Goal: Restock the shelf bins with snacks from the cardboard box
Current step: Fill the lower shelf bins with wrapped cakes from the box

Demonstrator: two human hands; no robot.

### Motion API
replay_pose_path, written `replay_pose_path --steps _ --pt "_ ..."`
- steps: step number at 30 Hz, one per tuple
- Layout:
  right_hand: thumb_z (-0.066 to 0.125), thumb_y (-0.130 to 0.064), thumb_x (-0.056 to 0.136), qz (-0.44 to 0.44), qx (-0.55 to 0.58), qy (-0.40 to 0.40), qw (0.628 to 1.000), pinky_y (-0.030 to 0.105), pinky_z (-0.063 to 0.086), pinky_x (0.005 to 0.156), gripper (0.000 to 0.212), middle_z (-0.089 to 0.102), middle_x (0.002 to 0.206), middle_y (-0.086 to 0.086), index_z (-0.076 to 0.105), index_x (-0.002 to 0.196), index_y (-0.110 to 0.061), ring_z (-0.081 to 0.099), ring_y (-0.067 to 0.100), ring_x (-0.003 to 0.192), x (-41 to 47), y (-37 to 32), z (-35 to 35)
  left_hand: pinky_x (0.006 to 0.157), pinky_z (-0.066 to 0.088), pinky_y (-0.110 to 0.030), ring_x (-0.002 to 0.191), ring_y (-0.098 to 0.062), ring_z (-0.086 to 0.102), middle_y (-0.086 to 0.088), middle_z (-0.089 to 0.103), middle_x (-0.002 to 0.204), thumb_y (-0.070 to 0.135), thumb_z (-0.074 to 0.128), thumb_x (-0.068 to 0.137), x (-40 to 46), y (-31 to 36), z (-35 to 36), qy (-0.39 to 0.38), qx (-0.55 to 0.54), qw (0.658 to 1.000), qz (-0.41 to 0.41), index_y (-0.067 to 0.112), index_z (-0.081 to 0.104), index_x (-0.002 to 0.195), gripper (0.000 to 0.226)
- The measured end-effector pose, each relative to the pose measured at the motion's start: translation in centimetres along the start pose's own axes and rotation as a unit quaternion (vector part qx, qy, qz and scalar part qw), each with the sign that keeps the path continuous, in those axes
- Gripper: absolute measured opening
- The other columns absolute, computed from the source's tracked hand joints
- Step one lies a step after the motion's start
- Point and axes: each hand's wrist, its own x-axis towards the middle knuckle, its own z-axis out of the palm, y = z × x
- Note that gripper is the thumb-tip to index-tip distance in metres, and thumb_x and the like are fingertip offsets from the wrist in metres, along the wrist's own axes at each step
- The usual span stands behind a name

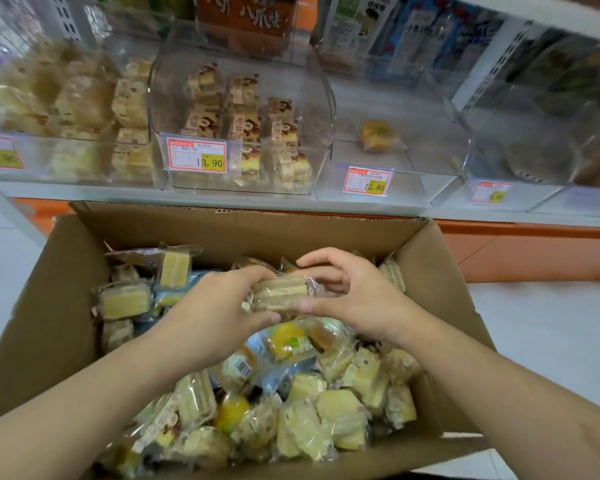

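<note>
Here, both hands' fingers clasp a clear-wrapped, layered pale cake slice (280, 295) above the cardboard box (440, 268).

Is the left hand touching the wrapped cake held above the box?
Touching. The head view shows the left hand curled around the wrapped cake.

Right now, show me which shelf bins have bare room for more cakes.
The bin with the 12.80 tag is nearly bare: one yellow cake sits at its back, with open floor in front. The bin with the 13.90 tag is crowded. The far-left bin is packed too. The cardboard box is full.
</note>
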Motion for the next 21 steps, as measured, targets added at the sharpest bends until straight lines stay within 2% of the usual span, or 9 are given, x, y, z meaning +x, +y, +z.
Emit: replay_pose_path --steps 2,4,6,9,11,13,15,18,21 --pt "0.081 -0.01 0.091 0.02 0.029 0.023 0.999 0.027 0.057 0.099 0.047 0.075 0.126 -0.008 0.063 0.133 -0.022 0.071 0.005 0.114 0.0 0.7 -1.8 0.071 0.04 -0.012 0.097 0.0 0.052 0.023 0.061 0.114 0.052 0.073 0.093 -0.5 0.3 -0.3 -0.002 0.01 1.0 -0.009 0.046 0.052 0.139 0.051" --pt "0.072 -0.007 0.097 0.055 -0.015 0.123 0.991 0.029 0.058 0.097 0.035 0.074 0.125 -0.006 0.066 0.127 -0.025 0.072 0.007 0.11 1.1 2.9 -4.1 0.07 0.04 -0.016 0.093 0.0 0.05 0.018 0.064 0.123 0.052 0.072 0.094 -1.0 0.4 -0.5 0.007 0.024 0.999 -0.02 0.043 0.05 0.144 0.055" --pt "0.066 -0.007 0.097 0.102 -0.097 0.216 0.966 0.026 0.058 0.088 0.033 0.069 0.127 -0.003 0.065 0.122 -0.028 0.069 0.012 0.107 2.3 6.0 -6.0 0.069 0.043 -0.016 0.093 -0.002 0.057 0.019 0.064 0.122 0.054 0.072 0.093 -1.5 0.2 -0.7 0.011 0.026 0.999 -0.036 0.044 0.051 0.142 0.054" --pt "0.07 -0.013 0.096 0.16 -0.187 0.227 0.942 0.023 0.049 0.081 0.048 0.063 0.132 -0.005 0.056 0.141 -0.025 0.064 0.013 0.105 3.6 9.4 -6.9 0.076 0.045 -0.018 0.105 -0.005 0.062 0.021 0.063 0.12 0.056 0.071 0.092 -1.8 -0.3 -0.8 0.006 0.034 0.998 -0.049 0.046 0.052 0.139 0.053" --pt "0.073 -0.014 0.095 0.172 -0.221 0.204 0.938 0.027 0.049 0.092 0.064 0.06 0.141 0.001 0.048 0.153 -0.019 0.061 0.018 0.115 4.6 10.9 -6.8 0.082 0.047 -0.019 0.114 -0.005 0.062 0.021 0.064 0.127 0.059 0.071 0.09 -1.8 -0.7 -0.7 0.008 0.04 0.998 -0.05 0.047 0.049 0.143 0.058" --pt "0.077 -0.017 0.093 0.172 -0.235 0.195 0.936 0.034 0.04 0.117 0.079 0.046 0.16 0.004 0.038 0.161 -0.016 0.046 0.024 0.144 5.9 12.4 -6.7 0.086 0.049 -0.02 0.116 -0.004 0.061 0.023 0.062 0.126 0.061 0.07 0.089 -1.5 -1.2 -0.4 0.003 0.049 0.997 -0.055 0.049 0.047 0.144 0.06" --pt "0.077 -0.023 0.094 0.185 -0.215 0.201 0.938 0.038 0.033 0.124 0.086 0.037 0.167 0.003 0.03 0.165 -0.018 0.036 0.025 0.152 7.2 13.6 -6.8 0.089 0.051 -0.023 0.118 -0.005 0.06 0.026 0.061 0.121 0.063 0.071 0.088 -1.2 -1.6 -0.2 -0.003 0.048 0.997 -0.068 0.051 0.047 0.143 0.061" --pt "0.077 -0.029 0.095 0.187 -0.171 0.211 0.944 0.032 0.04 0.115 0.083 0.048 0.159 0.0 0.032 0.165 -0.02 0.048 0.023 0.142 8.5 15.2 -6.9 0.091 0.052 -0.025 0.12 -0.005 0.06 0.023 0.062 0.128 0.065 0.071 0.086 -0.9 -2.0 0.0 -0.008 0.048 0.995 -0.083 0.051 0.047 0.144 0.064" --pt "0.083 -0.04 0.088 0.154 -0.205 0.251 0.933 0.03 0.045 0.1 0.071 0.059 0.123 -0.002 0.054 0.152 -0.026 0.057 0.02 0.115 9.2 16.6 -7.0 0.093 0.05 -0.024 0.116 -0.004 0.059 0.022 0.062 0.131 0.066 0.07 0.086 -0.6 -2.1 0.2 -0.013 0.05 0.994 -0.094 0.049 0.047 0.145 0.066"
